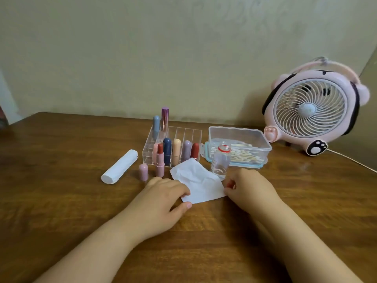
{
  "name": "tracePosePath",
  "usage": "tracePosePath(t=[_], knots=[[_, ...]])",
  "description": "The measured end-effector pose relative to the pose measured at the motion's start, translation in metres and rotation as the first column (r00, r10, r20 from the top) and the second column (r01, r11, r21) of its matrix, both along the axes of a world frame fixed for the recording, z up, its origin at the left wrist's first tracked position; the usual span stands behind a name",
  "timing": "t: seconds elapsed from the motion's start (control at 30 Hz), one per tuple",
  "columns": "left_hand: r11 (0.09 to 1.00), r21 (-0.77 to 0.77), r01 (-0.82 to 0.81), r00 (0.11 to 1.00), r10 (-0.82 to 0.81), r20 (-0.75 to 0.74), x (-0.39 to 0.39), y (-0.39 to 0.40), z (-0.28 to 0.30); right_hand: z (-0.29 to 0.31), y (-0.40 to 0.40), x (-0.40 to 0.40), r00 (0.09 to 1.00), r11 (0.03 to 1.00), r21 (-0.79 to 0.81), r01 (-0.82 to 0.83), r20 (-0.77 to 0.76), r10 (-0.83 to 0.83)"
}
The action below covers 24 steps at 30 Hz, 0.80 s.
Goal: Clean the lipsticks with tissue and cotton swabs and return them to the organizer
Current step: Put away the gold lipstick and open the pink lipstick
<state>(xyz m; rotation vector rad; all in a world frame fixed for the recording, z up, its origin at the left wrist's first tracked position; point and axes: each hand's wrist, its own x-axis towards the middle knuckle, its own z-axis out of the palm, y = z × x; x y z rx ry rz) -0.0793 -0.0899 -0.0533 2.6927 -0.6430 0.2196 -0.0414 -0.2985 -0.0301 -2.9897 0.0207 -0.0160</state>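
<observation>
Both hands on one tissue sheet, lipstick open and waiting

My left hand (163, 193) lies palm down, fingers curled over the near-left edge of the tissue (199, 181) with the thumb beneath, while my right hand (247, 185) pinches its right corner, fingers bunched together. Just behind: one uncapped lipstick (160, 160) standing upright, its one pink cap (143, 171) beside it, one tissue roll (120, 167), one small open bottle (220, 160). Farther back, the organizer (173, 139) holds seven capped lipsticks, next to one swab box (238, 146) and one fan (312, 109) on the table (61, 201).
</observation>
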Motion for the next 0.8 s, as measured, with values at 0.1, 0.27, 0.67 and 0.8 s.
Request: tracePosePath(t=[0.1, 0.27, 0.67, 0.8], knots=[[0.997, 0.076, 0.002, 1.0, -0.002, 0.004, 0.0, -0.007, 0.002, 0.0, -0.007, -0.003, 1.0, 0.999, 0.048, -0.018, -0.021, 0.019], [0.982, 0.185, -0.034, 0.999, 0.033, 0.009, -0.003, -0.012, 0.006, 0.016, -0.022, -0.012, 0.997, 0.99, 0.131, -0.059, -0.036, 0.064], [0.966, -0.248, -0.073, 0.944, 0.147, 0.295, 0.062, -0.082, 0.068, 0.076, -0.095, 0.089, 0.962, 0.989, 0.06, -0.137, 0.245, 0.119], [0.947, -0.318, -0.05, 0.946, 0.146, 0.288, 0.09, -0.104, 0.072, 0.07, -0.095, 0.123, 0.987, 0.992, -0.016, -0.127, 0.097, 0.128]])
